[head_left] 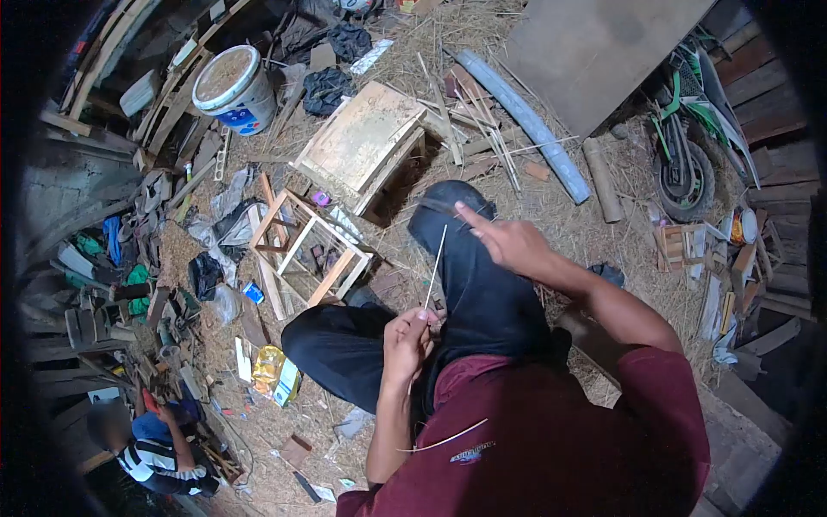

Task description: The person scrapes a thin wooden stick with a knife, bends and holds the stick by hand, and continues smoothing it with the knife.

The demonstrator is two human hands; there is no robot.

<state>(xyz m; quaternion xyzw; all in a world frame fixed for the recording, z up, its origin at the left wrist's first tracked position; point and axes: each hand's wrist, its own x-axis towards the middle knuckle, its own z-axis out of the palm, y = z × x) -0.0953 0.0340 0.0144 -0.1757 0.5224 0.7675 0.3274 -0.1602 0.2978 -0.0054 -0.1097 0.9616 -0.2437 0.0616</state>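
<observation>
My left hand [408,341] pinches the lower end of a thin pale wooden stick [438,263], which points up and away in front of my dark trousers. My right hand [515,245] is closed, with its index finger stretched along a knife [438,205]; the blade is blurred and its handle is hidden in the hand. The knife is over my raised knee, just past the stick's tip, apart from it as far as I can see. Across the front of my maroon shirt lies a thin curved strip [444,438].
A wooden frame [301,250] and a low wooden bench [366,133] stand ahead. Beyond are a white bucket [234,90], a grey pipe [525,125] and loose sticks. A motorbike wheel [687,183] is at right. Another person [159,457] sits at lower left. Straw and scraps litter the ground.
</observation>
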